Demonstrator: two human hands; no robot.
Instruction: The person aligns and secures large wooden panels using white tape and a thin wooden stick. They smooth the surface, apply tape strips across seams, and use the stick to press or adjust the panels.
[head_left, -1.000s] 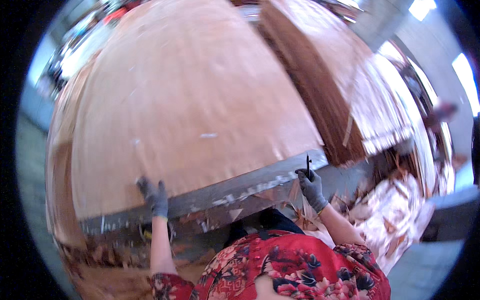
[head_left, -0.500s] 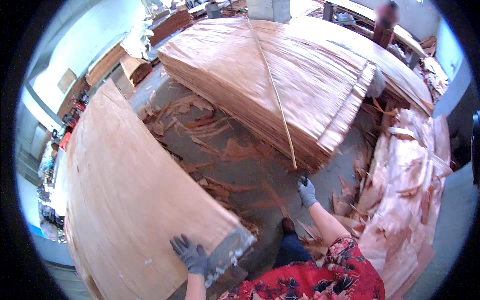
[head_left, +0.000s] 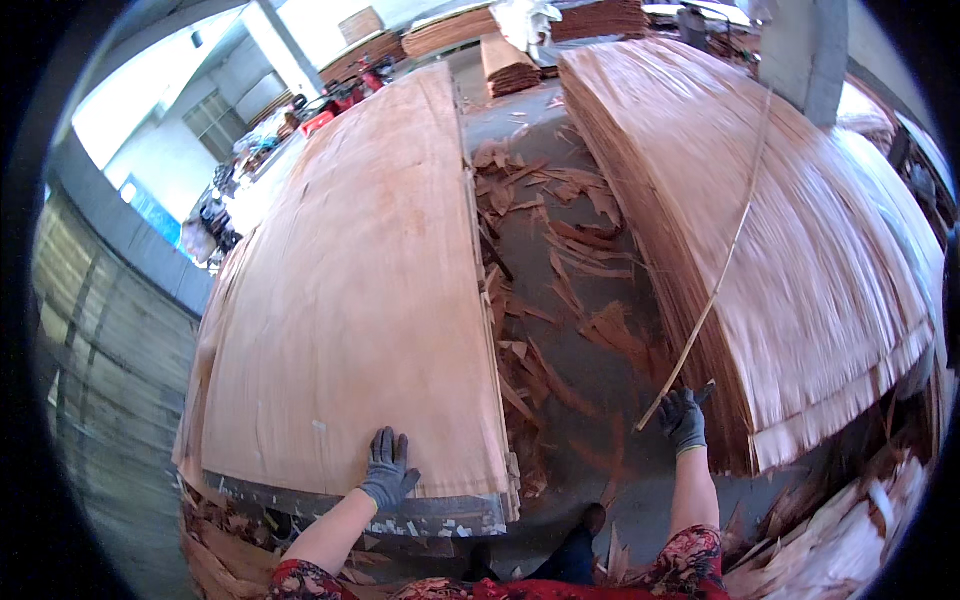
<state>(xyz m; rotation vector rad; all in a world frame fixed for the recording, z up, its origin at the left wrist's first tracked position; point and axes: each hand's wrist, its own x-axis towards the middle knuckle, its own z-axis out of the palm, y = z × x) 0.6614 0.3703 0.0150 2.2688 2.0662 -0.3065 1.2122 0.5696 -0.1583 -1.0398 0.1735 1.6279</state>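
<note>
A wide pale-brown wood veneer sheet (head_left: 350, 300) covers the table on the left. My left hand (head_left: 388, 470), in a grey glove, lies flat on it by the near edge, fingers stretched out. My right hand (head_left: 685, 420), gloved too, is beside the near left corner of a tall veneer stack (head_left: 800, 300). Its fingers are curled, and a small dark tip sticks out of them; what it belongs to I cannot make out. A long thin stick (head_left: 722, 275) lies slantwise over that stack, its near end jutting past the edge just left of the right hand.
Torn veneer strips (head_left: 590, 250) litter the grey floor (head_left: 575, 370) between the stacks. More scraps (head_left: 850, 530) are heaped at the lower right. A concrete pillar (head_left: 805, 60) rises behind the right stack. Further veneer piles (head_left: 450, 35) and a red machine (head_left: 345, 95) stand at the back.
My view has swung to the left, so both stacks appear turned and further right. The left hand still rests on the sheet near its edge. My right hand is now closer to the stick's end.
</note>
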